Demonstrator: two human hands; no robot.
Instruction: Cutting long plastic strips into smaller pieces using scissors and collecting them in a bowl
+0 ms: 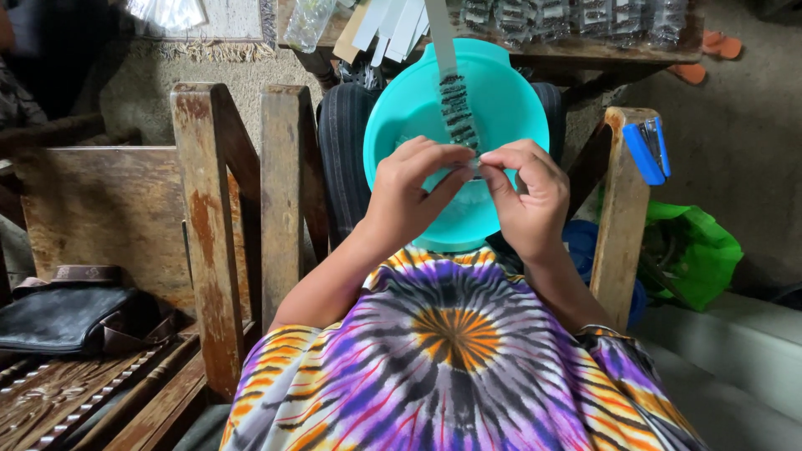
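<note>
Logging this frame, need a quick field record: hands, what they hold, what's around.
left hand: pinches lower end of card strip
right hand: pinches same end, fingertips meeting the left's
card strip: long, pale, dark small clips in a row, held over the bowl
bowl: turquoise plastic, on lap
stapler: blue, on right armrest
bag: black, on wooden bench, left

Turquoise bowl [501, 108], blue stapler [646, 149], tie-dye shirt [455, 359]

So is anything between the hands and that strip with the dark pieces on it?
Nothing visible. The left hand and right hand both pinch the lower end of the pale strip directly, above the teal bowl. The blue stapler sits apart on the chair arm.
</note>
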